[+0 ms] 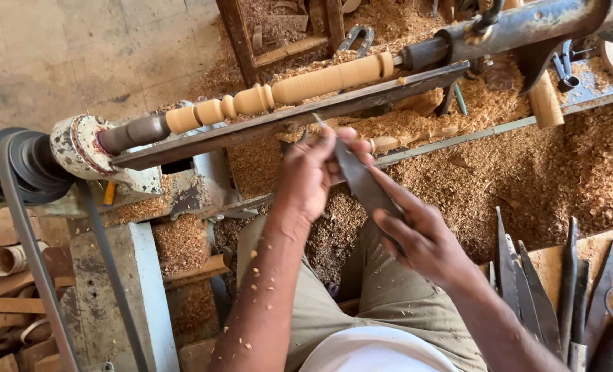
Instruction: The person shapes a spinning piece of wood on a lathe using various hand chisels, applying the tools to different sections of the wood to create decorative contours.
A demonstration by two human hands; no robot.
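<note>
A: Item one, the work piece. Location?

B: Turned wooden spindle (279, 91), pale, mounted lengthwise on the lathe (79, 148) above the tool rest bar (286, 118). Beads and coves are cut at the end toward the belt pulley (24, 162); the longer stretch toward the far end is a plain cylinder with one shallow ring. Judged partly shaped, detailing left on the plain stretch.

A: Item two, the tool?

B: Long flat metal chisel (361, 180), tip on the rest bar just below the spindle. Whether the tip touches the wood cannot be told.

A: Hands?

B: Left hand (310, 176): grip clenched round the blade near its tip, steadying it on the rest. Right hand (420, 238): grip closed round the chisel's back end, which is hidden in the palm.

A: Surroundings?

B: Wood shavings (540, 172), heaped thick over the lathe bed and floor. Row of spare chisels (547, 296), lying side by side on a board at the person's right. A smaller turned piece (389, 143) lies in the shavings behind the left hand. Nothing stands between tool and spindle.
</note>
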